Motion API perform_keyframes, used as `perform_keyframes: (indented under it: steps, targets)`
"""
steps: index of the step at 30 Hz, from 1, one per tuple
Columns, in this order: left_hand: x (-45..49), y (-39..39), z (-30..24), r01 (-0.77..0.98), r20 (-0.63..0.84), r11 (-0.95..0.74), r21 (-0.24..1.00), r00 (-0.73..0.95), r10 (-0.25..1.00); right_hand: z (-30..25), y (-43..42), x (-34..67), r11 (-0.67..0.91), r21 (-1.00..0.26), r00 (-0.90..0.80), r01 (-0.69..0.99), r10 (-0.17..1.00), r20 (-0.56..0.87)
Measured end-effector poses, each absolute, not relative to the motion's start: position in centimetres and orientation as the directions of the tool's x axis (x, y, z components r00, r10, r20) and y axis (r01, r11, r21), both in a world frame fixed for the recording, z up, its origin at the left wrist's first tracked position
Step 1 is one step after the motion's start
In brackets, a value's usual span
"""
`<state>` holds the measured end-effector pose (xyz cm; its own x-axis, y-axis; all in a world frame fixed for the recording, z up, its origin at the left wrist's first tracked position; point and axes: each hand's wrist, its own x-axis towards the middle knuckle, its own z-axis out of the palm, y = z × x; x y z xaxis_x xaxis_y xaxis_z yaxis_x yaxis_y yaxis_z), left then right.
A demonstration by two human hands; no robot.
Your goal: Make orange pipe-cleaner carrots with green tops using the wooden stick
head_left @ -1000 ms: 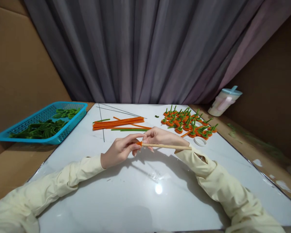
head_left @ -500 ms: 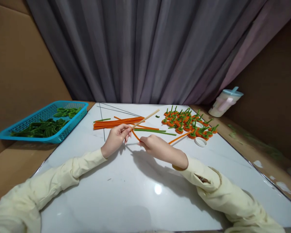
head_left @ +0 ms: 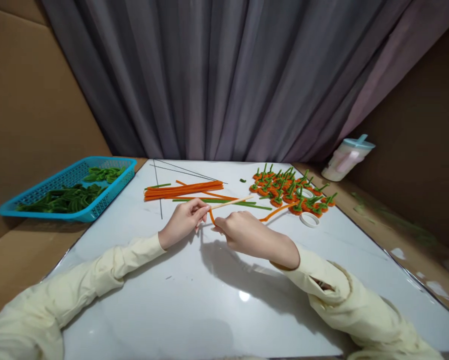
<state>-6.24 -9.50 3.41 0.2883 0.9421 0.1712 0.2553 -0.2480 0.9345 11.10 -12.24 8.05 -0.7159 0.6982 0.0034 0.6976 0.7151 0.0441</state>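
My left hand (head_left: 187, 220) pinches a thin wooden stick (head_left: 232, 201) that points right and slightly away. An orange pipe cleaner (head_left: 211, 216) runs from the stick at my left fingertips down to my right hand (head_left: 243, 230), whose fingers are closed on it. Its far part shows beyond my right wrist, reaching toward the finished-looking pieces. Behind my hands lies a bundle of orange pipe cleaners (head_left: 183, 190), with green pipe cleaners (head_left: 262, 205) beside it. Whether the orange one is wound around the stick is hidden by my left fingers.
Many small orange pieces with green stems (head_left: 277, 197) are grouped at the back right, near a white ring (head_left: 309, 220). On the left stands a blue basket (head_left: 93, 215) holding green loops. Thin dark wires (head_left: 156, 175) lie at the back. A lidded cup (head_left: 346, 160) stands at far right.
The wooden stick has swung down from a steep slant to nearly level. My left hand has shifted slightly, and my right hand has moved a little toward me and to the right.
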Motion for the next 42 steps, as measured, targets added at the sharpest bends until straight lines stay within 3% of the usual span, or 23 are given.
perform_keyframes:
  steps: [9, 18, 31, 35, 42]
  targets:
    - [-6.0, -10.8, 4.5, 0.357, -0.009, -0.206, 0.911, 0.517, 0.856, 8.8, -10.3, 12.3, 0.625, 0.102, -0.633, 0.774, 0.759, 0.15]
    - [-6.1, -11.3, 5.2, 0.377, 0.098, -0.314, 0.871, 0.493, 0.864, 7.7, -9.3, 12.3, 0.443, 0.082, -0.45, 0.893, 0.885, 0.118]
    - [-5.6, -11.1, 4.3, 0.231, 0.06, -0.196, 0.953, 0.489, 0.87, 6.6, -8.9, 12.2, 0.402, -0.05, -0.398, 0.914, 0.915, 0.069]
    - [-5.7, -11.1, 3.7, 0.328, 0.16, -0.326, 0.887, 0.445, 0.881, 6.5, -8.8, 11.9, 0.415, -0.1, -0.41, 0.904, 0.909, 0.073]
    - [-6.2, -11.2, 2.6, 0.471, 0.485, -0.656, 0.589, 0.443, 0.754, 6.1, -8.8, 11.6, 0.443, -0.226, -0.436, 0.868, 0.896, 0.083]
